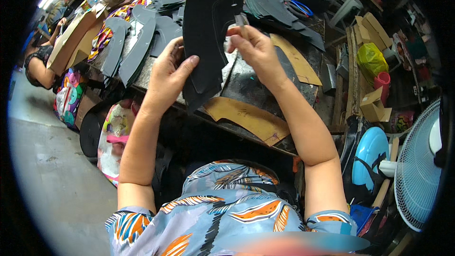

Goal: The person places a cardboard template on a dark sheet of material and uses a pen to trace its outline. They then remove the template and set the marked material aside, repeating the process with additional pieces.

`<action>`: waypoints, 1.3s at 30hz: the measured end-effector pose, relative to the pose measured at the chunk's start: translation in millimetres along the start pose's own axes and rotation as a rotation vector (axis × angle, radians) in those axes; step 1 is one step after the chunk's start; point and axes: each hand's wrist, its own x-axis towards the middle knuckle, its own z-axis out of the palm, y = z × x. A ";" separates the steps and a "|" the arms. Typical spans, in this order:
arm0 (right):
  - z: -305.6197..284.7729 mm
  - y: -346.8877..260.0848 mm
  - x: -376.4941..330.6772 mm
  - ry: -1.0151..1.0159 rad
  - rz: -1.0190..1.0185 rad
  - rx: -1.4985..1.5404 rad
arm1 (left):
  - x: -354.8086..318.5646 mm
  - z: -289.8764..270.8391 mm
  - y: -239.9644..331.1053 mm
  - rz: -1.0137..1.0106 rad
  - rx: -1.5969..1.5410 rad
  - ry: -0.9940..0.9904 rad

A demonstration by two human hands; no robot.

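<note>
My left hand (169, 72) grips a curved black sheet piece (204, 28) by its left edge, thumb on top. More dark layers show under its lower end, so it looks like a small stack. Faint lines run along its surface. Fingers pinched together, my right hand (258, 54) holds a short pale pen-like tool (242, 22) at the right edge of the black piece. Its exact kind is too small to tell. Below the hands, a tan curved cardboard template (246, 118) lies on the worktable's front edge; a second tan template (296, 59) lies right of my right hand.
Stacks of grey curved pieces (137, 50) cover the table's left, with more dark pieces (272, 7) at the far right. A white fan (419, 161) and a light-blue round object (369, 154) stand at my right. Another person (40, 64) sits at far left beside cardboard (73, 42).
</note>
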 end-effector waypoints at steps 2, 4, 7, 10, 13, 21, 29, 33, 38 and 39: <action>-3.3 -1.0 2.5 0.024 -0.028 -0.019 | -1.2 -22.2 4.4 0.013 0.048 0.043; -7.3 0.0 3.8 0.059 -0.016 -0.057 | 1.3 -50.0 11.4 0.031 0.199 0.173; -13.0 4.9 6.2 0.151 -0.041 -0.097 | 10.3 -96.3 21.2 0.106 0.231 0.344; -27.4 6.3 13.4 0.273 -0.155 -0.402 | 12.2 -135.7 21.7 0.076 0.218 0.420; -61.4 -4.2 25.6 0.374 -0.352 -0.918 | 9.4 -160.9 10.9 0.064 0.303 0.360; -119.6 -7.0 50.9 0.294 0.237 -1.585 | 30.8 -178.2 -33.3 -0.311 0.653 0.276; -109.7 -12.0 37.6 0.495 -0.102 -1.546 | 24.5 -153.6 -5.9 -0.419 1.471 0.318; -72.4 -49.8 36.1 0.595 -0.320 -1.164 | 14.2 -124.5 26.6 -0.091 1.308 0.434; 28.6 -42.4 8.5 0.063 -0.790 -0.979 | 0.1 -28.5 11.2 -0.088 -0.136 -0.013; 43.1 -36.9 0.6 -0.033 -0.836 -1.038 | -2.7 -19.1 6.8 -0.084 -0.234 -0.031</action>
